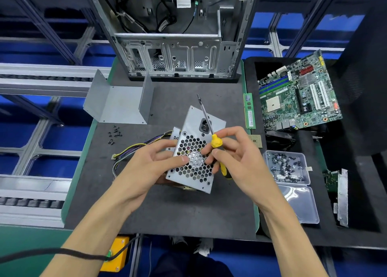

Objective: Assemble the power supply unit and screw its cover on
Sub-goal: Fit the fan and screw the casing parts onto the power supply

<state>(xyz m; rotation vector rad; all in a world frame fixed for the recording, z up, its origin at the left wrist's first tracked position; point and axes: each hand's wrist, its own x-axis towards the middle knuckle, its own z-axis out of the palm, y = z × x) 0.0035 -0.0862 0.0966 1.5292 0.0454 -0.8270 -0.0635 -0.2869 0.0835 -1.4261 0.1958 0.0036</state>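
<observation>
- Power supply unit is centre of the dark mat, tipped up on edge, honeycomb fan grille facing the person, socket end pointing far and slightly right.
- Left hand grips the unit from its left side; thumb lies across the grille, fingers curl behind the casing. Wire bundle trails out left from under that hand.
- Right hand holds a yellow-handled screwdriver loosely, fingers curled round the handle; its fingertips also touch the grille's right edge.
- Screwdriver shaft runs far and slightly left, lying over the socket face; the tip is in the air beyond the unit's far edge, engaged in nothing.
- Bent sheet-metal cover sits open side up, far left of the unit, well apart from it. Not yet fitted.
- Loose black screws lie on the mat just near of the cover, left of the unit.
- Judgement: cover and screws both lie left and far of the grip, so the left hand is the nearer one; the right is taken up by the tool.
- Right of the mat: motherboard, RAM stick, clear screw box. Far: open PC chassis.
</observation>
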